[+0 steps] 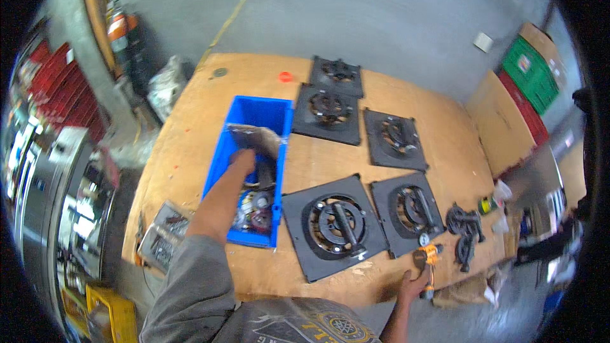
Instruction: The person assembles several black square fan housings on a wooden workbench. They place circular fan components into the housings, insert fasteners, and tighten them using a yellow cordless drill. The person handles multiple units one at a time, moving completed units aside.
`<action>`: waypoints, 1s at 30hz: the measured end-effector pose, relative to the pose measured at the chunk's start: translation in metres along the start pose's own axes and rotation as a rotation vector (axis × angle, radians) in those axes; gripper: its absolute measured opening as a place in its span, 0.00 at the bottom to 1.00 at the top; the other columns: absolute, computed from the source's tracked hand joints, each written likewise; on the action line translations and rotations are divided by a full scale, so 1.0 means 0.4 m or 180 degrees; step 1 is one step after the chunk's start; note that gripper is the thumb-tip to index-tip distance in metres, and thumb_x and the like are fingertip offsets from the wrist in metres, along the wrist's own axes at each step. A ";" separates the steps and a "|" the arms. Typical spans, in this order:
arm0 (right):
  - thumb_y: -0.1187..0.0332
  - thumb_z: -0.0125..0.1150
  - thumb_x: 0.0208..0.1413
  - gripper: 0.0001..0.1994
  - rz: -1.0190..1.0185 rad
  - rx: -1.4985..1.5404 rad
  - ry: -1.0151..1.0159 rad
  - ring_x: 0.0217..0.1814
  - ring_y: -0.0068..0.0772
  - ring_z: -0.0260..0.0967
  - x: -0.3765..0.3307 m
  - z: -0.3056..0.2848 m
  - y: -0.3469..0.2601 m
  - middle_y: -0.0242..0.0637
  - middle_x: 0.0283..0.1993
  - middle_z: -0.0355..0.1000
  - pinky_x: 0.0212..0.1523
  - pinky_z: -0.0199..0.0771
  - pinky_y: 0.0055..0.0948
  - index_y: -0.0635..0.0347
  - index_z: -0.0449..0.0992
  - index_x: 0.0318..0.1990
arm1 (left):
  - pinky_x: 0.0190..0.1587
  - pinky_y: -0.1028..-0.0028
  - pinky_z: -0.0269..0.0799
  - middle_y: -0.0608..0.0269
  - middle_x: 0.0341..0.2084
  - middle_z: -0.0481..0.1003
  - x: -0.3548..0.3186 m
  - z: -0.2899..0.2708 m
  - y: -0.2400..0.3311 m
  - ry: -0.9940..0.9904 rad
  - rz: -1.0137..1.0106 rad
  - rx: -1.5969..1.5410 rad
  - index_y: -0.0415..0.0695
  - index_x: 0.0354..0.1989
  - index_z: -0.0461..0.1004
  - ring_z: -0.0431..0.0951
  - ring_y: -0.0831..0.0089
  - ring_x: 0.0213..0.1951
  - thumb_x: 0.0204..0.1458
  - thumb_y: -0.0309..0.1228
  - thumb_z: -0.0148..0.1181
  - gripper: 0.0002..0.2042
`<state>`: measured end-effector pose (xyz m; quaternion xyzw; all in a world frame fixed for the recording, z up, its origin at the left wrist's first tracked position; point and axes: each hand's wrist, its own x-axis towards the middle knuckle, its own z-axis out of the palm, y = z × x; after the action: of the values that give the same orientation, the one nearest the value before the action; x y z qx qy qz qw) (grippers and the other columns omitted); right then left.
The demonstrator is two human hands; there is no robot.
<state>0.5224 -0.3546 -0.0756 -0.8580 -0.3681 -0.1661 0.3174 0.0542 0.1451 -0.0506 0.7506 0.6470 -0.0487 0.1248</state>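
Right grip [413,284] is holding tight to an orange drill [432,253], and both are hanging by the near edge of the worktop [438,105], toward its right end. Left grip [244,162] is resting down inside a blue bin [251,240] near the left edge, beside a brown flap [262,138]. Its fingers are hiding, so I am not able to say if they are apart, together or pinching something. Five black plates [302,235] with round middles are lying out: two are sitting by the far edge, one is lying more toward the right edge, and two are lying by the near edge. On the last three, a thick black bar [346,225] is lying across the round middle, so that much is looking done. On the two far ones, the bits are looking too small for me to be sure. No screw is showing clearly enough to tell if it is tight. Some black pieces [464,221] are lying loose near the near right corner, and more parts [256,209] are sitting in the bin, so some work is probably waiting. Near the near left corner, a pale tray [152,241] is holding little dark bits.
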 end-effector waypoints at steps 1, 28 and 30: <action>0.70 0.59 0.46 0.31 0.0294 0.0011 -0.0081 0.63 0.55 0.60 -0.051 -0.048 -0.014 0.56 0.60 0.64 0.66 0.55 0.44 0.68 0.63 0.61 | 0.50 0.55 0.74 0.49 0.45 0.78 -0.004 0.004 0.043 0.0129 0.0090 -0.0100 0.46 0.46 0.78 0.78 0.52 0.49 0.51 0.27 0.54 0.14; 0.66 0.62 0.57 0.11 0.0312 0.2512 -0.3985 0.27 0.23 0.72 -0.072 -0.153 -0.680 0.35 0.27 0.75 0.30 0.71 0.27 0.67 0.76 0.35 | 0.50 0.61 0.74 0.53 0.41 0.78 -0.854 -0.063 0.301 -0.0594 0.2588 -0.1979 0.46 0.52 0.73 0.79 0.56 0.44 0.50 0.42 0.63 0.22; 0.66 0.62 0.57 0.10 0.0484 0.2530 -0.4189 0.28 0.24 0.72 -0.085 -0.143 -0.666 0.36 0.27 0.76 0.30 0.72 0.26 0.67 0.76 0.36 | 0.49 0.60 0.74 0.53 0.41 0.78 -0.846 -0.058 0.267 -0.0465 0.2515 -0.1870 0.45 0.50 0.74 0.79 0.54 0.44 0.51 0.42 0.61 0.20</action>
<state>0.3001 -0.2699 0.0619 -0.6245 -0.4531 0.5451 0.3280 0.1037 -0.1878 0.0643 0.8662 0.2890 0.1341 0.3850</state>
